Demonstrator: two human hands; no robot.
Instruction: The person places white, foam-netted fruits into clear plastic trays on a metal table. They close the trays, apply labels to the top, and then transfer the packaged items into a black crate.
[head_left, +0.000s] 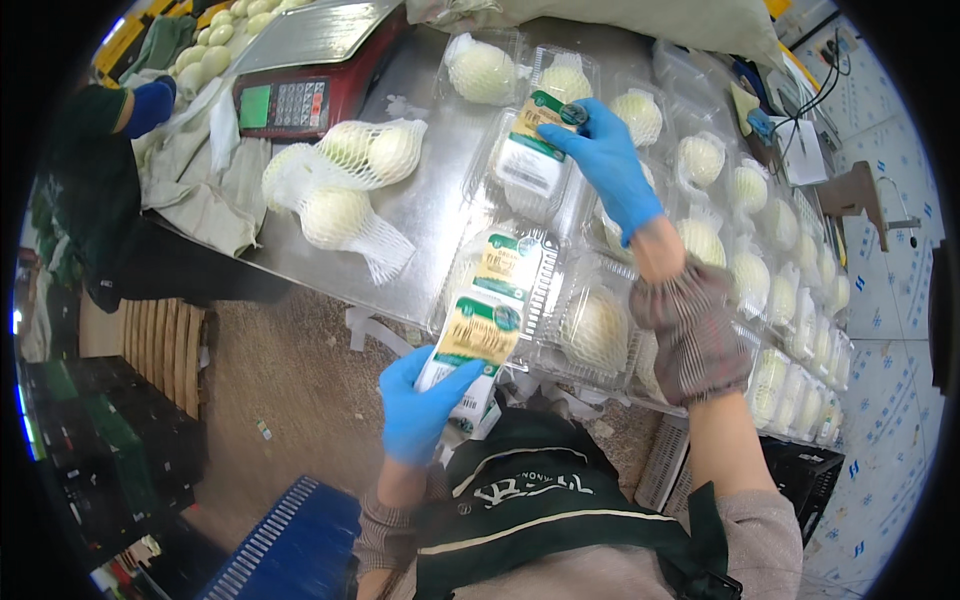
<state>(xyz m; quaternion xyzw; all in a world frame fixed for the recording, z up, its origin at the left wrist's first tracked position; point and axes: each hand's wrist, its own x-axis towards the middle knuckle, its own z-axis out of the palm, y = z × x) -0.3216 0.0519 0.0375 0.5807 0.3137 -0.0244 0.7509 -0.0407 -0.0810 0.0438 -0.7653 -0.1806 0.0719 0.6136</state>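
Observation:
My left hand (424, 405), in a blue glove, grips a strip of printed labels (478, 337) with green and cream bands. Just beyond it, a similar label (508, 264) lies over a clear plastic clamshell (450, 289). Gloved in blue too, my right hand (607, 157) has thumb and fingers on another label (531, 150), which lies over a second clamshell (480, 169); whether it is fully stuck down I cannot tell. Beside my right forearm, a net-wrapped pale round vegetable, perhaps an onion (595, 328), sits in a clear box.
Rows of boxed, netted vegetables (750, 277) cover the metal table's right side. Netted ones (330, 214) lie loose at left, near a red scale (285, 101) and a cloth (225, 202). A co-worker's sleeved arm (146, 109) is at far left. A blue crate (292, 540) stands below.

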